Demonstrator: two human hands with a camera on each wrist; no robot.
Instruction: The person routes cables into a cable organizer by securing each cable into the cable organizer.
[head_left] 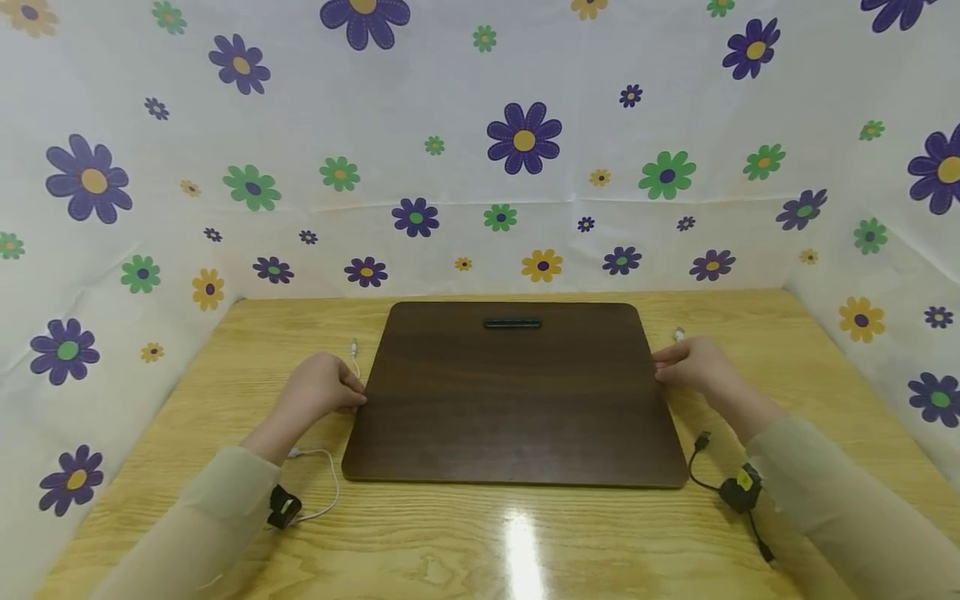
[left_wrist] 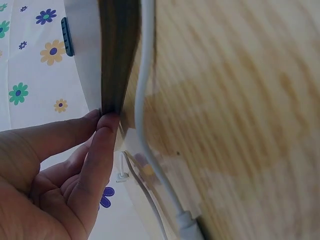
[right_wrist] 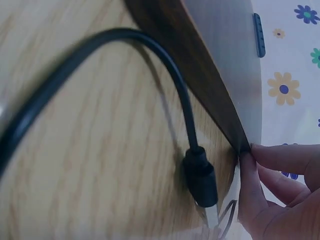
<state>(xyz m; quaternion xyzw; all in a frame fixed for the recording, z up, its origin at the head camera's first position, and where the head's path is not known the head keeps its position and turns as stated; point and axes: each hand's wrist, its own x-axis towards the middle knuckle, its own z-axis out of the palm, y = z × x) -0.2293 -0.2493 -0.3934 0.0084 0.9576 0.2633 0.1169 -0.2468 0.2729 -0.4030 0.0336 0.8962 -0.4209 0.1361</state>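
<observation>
A dark brown wooden board [head_left: 510, 400] with rounded corners lies over the wooden table, a narrow dark green strip [head_left: 512, 323] near its far edge. My left hand [head_left: 322, 387] pinches the board's left edge between thumb and fingers; the left wrist view shows the fingertips on the board's side [left_wrist: 117, 60]. On the opposite side, my right hand [head_left: 693, 364] pinches the right edge a little farther back. In the right wrist view, thumb and forefinger meet at the board's edge [right_wrist: 210, 75], with the other fingers curled behind.
A white cable [head_left: 335, 479] hangs by the left wrist, and a black cable with a USB plug [head_left: 702, 442] by the right. White connectors [head_left: 354, 346] lie beyond each hand. Flower-patterned cloth [head_left: 450, 100] surrounds the table [head_left: 420, 533] at the back and sides.
</observation>
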